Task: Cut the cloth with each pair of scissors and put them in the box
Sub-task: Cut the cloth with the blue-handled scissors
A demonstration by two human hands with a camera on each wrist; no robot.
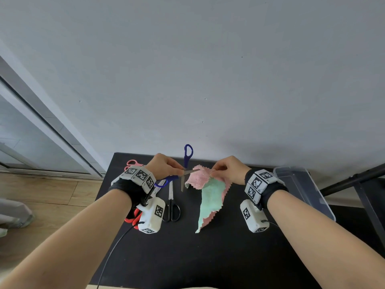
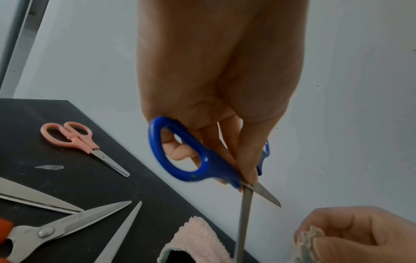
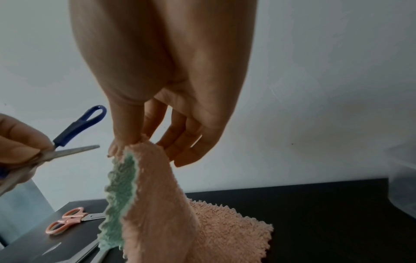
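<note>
tabletop (image 1: 187,257): black, clear box (image 1: 304,190) at right edge | cloth (image 1: 210,197) near far edge, one corner pinched up by right hand (image 1: 231,170) | left hand (image 1: 164,166) grips blue scissors (image 2: 202,165), blades parted, pointing right at the raised edge, just beside it.

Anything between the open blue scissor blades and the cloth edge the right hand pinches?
Nothing: in the right wrist view, only wall shows between the blue scissors and the cloth pinched by the right hand.
</note>
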